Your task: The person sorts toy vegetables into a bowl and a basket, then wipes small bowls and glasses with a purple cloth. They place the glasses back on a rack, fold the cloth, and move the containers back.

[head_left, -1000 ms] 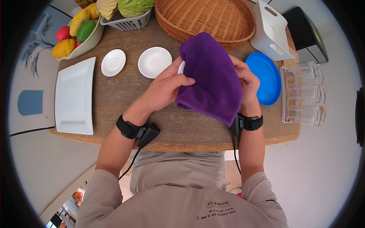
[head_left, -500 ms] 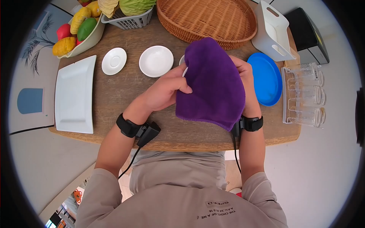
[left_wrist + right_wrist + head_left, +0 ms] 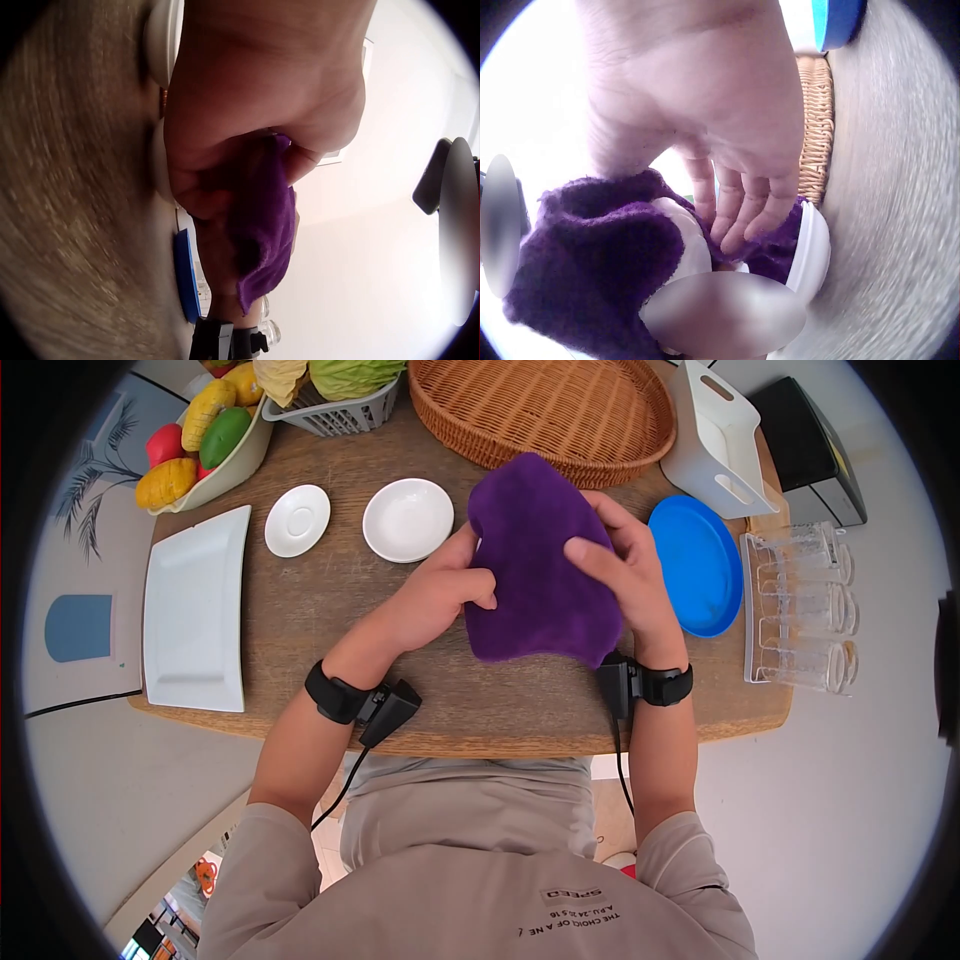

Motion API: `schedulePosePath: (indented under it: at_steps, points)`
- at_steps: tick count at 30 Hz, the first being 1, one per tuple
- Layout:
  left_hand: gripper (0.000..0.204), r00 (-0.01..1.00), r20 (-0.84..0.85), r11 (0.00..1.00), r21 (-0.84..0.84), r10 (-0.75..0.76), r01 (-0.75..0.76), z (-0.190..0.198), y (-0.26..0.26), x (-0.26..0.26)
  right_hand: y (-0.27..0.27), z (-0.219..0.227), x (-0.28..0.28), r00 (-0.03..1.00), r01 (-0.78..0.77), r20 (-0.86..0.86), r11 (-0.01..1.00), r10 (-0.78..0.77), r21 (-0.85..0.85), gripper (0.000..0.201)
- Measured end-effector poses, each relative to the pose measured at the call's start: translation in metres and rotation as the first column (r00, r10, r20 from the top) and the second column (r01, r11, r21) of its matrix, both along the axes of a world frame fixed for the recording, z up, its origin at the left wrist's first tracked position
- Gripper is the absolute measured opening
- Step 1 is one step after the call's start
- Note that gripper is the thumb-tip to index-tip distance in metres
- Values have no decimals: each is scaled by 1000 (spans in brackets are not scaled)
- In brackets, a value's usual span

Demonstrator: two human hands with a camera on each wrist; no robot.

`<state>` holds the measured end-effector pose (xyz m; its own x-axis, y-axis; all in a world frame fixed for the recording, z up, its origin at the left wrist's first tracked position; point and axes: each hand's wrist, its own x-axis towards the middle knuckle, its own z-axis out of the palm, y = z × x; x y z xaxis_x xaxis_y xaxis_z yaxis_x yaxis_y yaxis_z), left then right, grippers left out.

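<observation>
A purple cloth [image 3: 540,575] is spread between the two hands above the table and covers most of a white dish [image 3: 688,232], whose pale edge shows under the cloth in the right wrist view. My left hand [image 3: 430,595] grips the dish and cloth at their left side, thumb on top. The right hand [image 3: 635,585] pinches the cloth from the right, its thumb over the top and its fingers partly behind. Another white dish [image 3: 815,251] shows beside the cloth in the right wrist view. The left wrist view shows the cloth [image 3: 262,225] hanging below the left hand [image 3: 262,90].
Two small white dishes [image 3: 297,521] [image 3: 408,520] and a white rectangular plate [image 3: 195,610] lie left. A wicker basket [image 3: 545,410], white bin [image 3: 715,440], produce bowl [image 3: 255,455] and grey basket [image 3: 345,418] stand behind. A blue plate [image 3: 695,565] and glasses [image 3: 815,610] are right.
The right thumb has come round onto the top of the cloth, where it was hidden before. The cloth has shifted slightly, with its lower edge drawn up. The left hand still grips its side.
</observation>
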<state>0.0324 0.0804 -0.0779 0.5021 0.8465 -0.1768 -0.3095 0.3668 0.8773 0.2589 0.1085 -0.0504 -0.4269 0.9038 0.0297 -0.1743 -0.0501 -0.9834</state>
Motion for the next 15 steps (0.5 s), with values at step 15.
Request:
schedulePosePath:
  at_steps: [15]
  points:
    - [56,978,-171,979,186,117,-85,11,0,12,2,-7,-6,970,97,215,992,-113,81,25]
